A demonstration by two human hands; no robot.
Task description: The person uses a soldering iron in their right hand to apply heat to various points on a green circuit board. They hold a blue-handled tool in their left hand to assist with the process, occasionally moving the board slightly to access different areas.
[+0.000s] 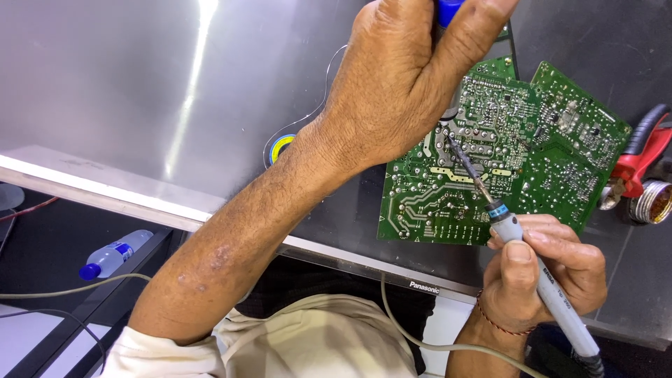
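Fingers (521, 253) of your right hand (546, 269) grip a soldering iron (553, 290), tip touching the green circuit board (504, 150). Your left hand (406, 77) clasps a blue-topped tool (448, 10) above it.

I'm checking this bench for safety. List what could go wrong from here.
1. The soldering iron tip touches the green circuit board among dense joints; a slip might bridge them.
2. The left hand, gripping a blue tool, sits near the tip and may get burned.
3. The iron's cable crosses the lap and could snag.

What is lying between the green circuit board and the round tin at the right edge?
In the head view, red-handled pliers lie between the circuit board and the tin; their jaws reach toward the board's right edge.
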